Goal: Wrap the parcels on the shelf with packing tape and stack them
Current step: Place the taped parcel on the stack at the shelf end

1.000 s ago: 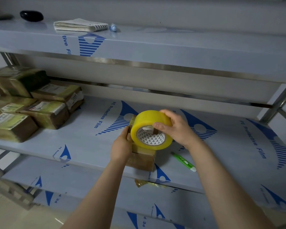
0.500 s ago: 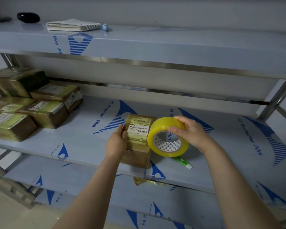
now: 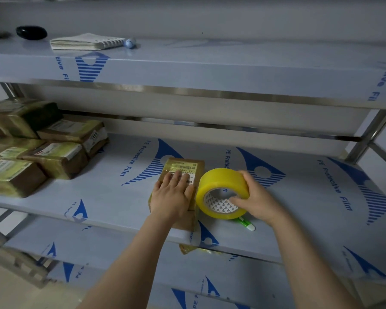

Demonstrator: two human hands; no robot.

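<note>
Left hand [image 3: 173,195] is pressing flat, fingers straight, on the parcel [image 3: 183,172] lying on the shelf [image 3: 120,197]. Right hand [image 3: 254,197] is gripping the tape roll [image 3: 221,186], fingers curled round it, just right of the parcel.

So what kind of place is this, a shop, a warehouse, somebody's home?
Most likely a small packing or dispatch room: labelled, taped parcels piled on a steel shelf covered in protective film, and the right hand gripping a roll of packing tape beside another parcel.

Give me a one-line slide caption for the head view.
Left hand presses flat on the parcel while the right hand grips the yellow tape roll beside it on the shelf.
</note>
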